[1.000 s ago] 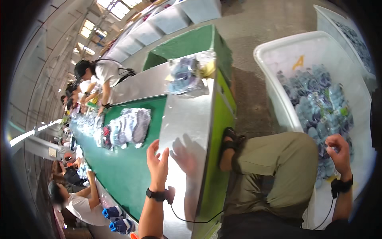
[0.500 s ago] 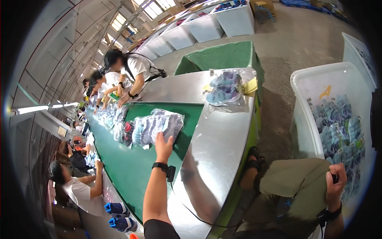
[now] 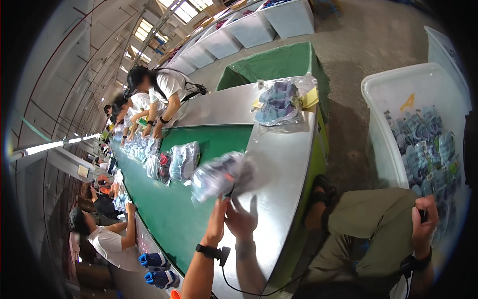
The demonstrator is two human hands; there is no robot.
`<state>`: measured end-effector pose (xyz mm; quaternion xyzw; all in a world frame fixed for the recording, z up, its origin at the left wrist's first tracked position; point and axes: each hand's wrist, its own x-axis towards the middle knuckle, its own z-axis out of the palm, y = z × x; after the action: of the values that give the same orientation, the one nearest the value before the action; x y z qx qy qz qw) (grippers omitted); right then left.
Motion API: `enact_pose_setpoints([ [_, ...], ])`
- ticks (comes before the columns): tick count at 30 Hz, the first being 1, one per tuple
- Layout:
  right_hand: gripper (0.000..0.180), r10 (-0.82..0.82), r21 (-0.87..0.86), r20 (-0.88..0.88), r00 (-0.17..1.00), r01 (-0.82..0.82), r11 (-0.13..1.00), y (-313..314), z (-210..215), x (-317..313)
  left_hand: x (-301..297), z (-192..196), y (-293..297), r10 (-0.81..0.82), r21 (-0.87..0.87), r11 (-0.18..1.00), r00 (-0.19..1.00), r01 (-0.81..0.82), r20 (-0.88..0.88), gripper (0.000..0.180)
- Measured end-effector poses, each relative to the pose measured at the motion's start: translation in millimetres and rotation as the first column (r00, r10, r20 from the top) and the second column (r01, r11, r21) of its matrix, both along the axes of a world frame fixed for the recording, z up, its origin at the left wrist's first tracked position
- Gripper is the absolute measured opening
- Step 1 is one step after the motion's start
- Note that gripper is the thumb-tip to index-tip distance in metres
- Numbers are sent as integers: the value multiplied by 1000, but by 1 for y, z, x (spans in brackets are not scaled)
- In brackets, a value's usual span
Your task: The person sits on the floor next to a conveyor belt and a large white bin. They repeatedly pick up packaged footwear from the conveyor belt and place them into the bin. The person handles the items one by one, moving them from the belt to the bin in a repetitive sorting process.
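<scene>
Left hand (image 3: 216, 222), between six and seven o'clock: the fingers point toward twelve, drawn narrowly together, their tips gripping the lower edge of a grey bagged shoe pack (image 3: 222, 177). The pack lies just below the centre of the view, over the border between the green belt (image 3: 149, 209) and the metal tabletop (image 3: 281, 164); motion blurs its outline, and a small orange-red patch shows on it.

Right hand (image 3: 424, 222), near four o'clock: the fingers are curled around a small dark item (image 3: 423, 216), whose kind cannot be told, beside the knee of the trousers (image 3: 371, 212).

Markings: a yellow hand-drawn mark (image 3: 408, 102) stands on the inner wall of the white bin (image 3: 371, 87), between two and three o'clock. Among the bagged blue-grey shoes (image 3: 420, 134) in that bin are pale tags (image 3: 429, 176), too small to read. At one o'clock, a second bagged pair (image 3: 279, 102) lies on the tabletop, with a white label (image 3: 260, 84) at its upper left corner and yellow card (image 3: 309, 98) at its right.

On the belt, at nine o'clock: further bagged shoes (image 3: 184, 160), a red-and-black pack (image 3: 164, 166) just beside them.
</scene>
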<state>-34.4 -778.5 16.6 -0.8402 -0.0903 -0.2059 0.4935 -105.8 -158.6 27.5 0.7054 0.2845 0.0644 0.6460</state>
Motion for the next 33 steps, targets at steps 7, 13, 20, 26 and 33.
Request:
enact_pose_setpoints([
  [7, 17, 39, 64, -30, 999, -37, 997, 5, 12, -1, 21, -2, 5, 171, -316, 945, 954, -88, 246, 67],
  [13, 17, 0, 89, -24, 1000, 3, 996, 8, 11, -2, 73, -14, -2, 208, -515, 855, 874, 55, 438, 55],
  [20, 18, 36, 52, 33, 999, -37, 998, 14, 34, 3, 82, 16, -71, 354, -639, 769, 840, -12, 412, 64],
  [26, 36, 286, -140, 170, 943, -264, 954, 38, 74, -7, 37, 34, -163, 10, -417, 883, 879, 217, 477, 64],
  [33, 81, 565, -344, 313, 764, -463, 817, 84, 103, -31, 17, 29, -286, 77, -589, 804, 970, 75, 229, 64],
])
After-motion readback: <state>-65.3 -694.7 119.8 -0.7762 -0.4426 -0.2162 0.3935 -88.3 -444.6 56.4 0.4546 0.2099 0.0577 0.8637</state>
